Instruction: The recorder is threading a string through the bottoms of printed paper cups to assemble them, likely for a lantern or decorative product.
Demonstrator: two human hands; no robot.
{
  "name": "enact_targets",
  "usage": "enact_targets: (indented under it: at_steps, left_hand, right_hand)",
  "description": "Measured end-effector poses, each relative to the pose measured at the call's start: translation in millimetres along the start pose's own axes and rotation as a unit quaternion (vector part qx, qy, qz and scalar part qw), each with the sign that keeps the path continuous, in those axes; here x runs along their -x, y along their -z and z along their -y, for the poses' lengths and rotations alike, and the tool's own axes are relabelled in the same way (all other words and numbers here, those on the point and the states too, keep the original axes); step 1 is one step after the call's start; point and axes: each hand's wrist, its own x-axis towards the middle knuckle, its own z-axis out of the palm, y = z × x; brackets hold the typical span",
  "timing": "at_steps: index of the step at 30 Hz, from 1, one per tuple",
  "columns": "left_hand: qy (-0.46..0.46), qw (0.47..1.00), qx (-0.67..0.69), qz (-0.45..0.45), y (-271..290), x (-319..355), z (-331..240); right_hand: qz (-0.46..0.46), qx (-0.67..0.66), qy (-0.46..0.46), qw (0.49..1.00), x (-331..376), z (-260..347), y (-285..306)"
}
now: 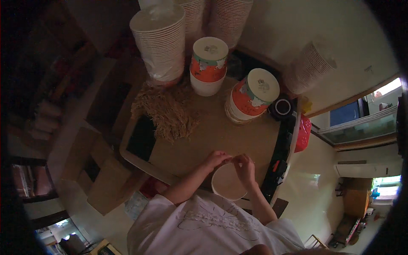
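Pinching the far rim of the white paper bowl [226, 183] between your left hand [216, 158] and right hand [245, 166], keep both fingertip grips level, with the straw pile [170, 114] well beyond them.

Both hands, left hand [216, 159] and right hand [245, 166], at the far rim of a paper bowl [227, 182], fingertips nearly meeting; beyond the left hand, a heap of straw [166, 112] on the table [212, 131]; farther behind, stacked bowls [161, 40]; ahead of the right hand, two lidded cup stacks [250, 97]; right of those, a tape roll [282, 107].
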Motion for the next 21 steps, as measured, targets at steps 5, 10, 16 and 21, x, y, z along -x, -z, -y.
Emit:
enact_targets:
  at_steps: [5,10,16,21]
  left_hand:
    - [-0.027,0.999,-0.023,0.005,-1,0,1]
    - [-0.037,0.999,-0.009,0.03,-3,-3,4]
    - [-0.03,0.997,0.072,0.025,0,-13,12]
    - [-0.012,0.995,0.096,0.026,16,-29,30]
  right_hand:
    - [-0.06,0.009,0.007,0.998,6,8,1]
    - [-0.095,-0.161,-0.057,0.981,8,5,-10]
    - [-0.119,0.029,0.036,0.992,6,-5,-13]
    - [-0.112,0.082,0.08,0.987,4,-4,-15]
